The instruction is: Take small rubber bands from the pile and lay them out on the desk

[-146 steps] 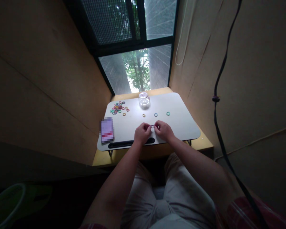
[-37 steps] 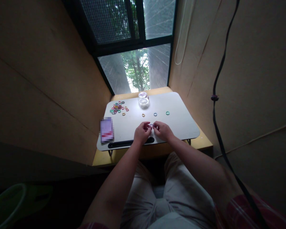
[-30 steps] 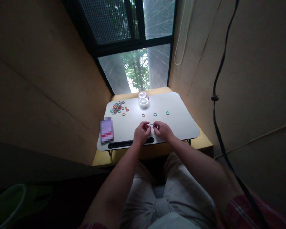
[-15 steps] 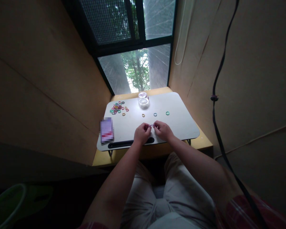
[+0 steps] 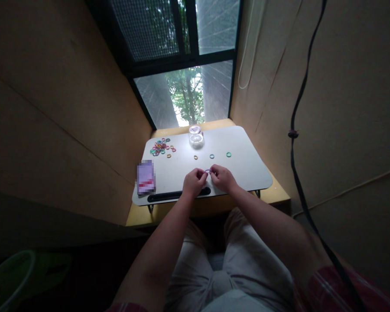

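Between my two hands is a small purple hair tie, pinched at both sides over the front of the white lap table. My left hand closes on its left side and my right hand on its right; the fingertips hide part of it. Beyond my hands lie a yellow hair tie, a blue hair tie and a green hair tie, spaced out in a row. A pile of mixed-colour hair ties lies at the table's back left.
A clear plastic jar stands at the back of the table. A blurred purple packet lies at the left edge. Along the front runs a black slot. A black cable hangs at the right, and a window is behind.
The purple hair tie has shifted slightly between my fingertips. Both hands stay in nearly the same place, and the things on the table have not moved.
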Available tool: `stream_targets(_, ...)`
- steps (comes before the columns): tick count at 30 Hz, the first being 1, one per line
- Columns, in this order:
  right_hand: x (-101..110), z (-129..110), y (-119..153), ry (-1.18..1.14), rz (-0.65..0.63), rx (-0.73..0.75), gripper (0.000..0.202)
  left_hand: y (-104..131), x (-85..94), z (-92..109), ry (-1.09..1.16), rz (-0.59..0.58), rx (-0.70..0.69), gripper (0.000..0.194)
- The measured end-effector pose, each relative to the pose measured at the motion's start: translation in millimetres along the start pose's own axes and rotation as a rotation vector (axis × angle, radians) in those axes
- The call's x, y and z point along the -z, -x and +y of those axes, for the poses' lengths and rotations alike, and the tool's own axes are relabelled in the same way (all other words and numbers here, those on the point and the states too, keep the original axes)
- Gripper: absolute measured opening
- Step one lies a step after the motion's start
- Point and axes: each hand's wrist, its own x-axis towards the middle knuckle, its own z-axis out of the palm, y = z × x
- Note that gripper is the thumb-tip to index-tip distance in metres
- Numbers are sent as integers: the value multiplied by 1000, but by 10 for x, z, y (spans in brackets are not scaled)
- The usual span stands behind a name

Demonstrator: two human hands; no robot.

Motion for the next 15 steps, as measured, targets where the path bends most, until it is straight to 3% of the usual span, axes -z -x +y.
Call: stream_targets(15,2,-7,3,6,-5,-15,10,3,-13,-4,40,-25,-4,17)
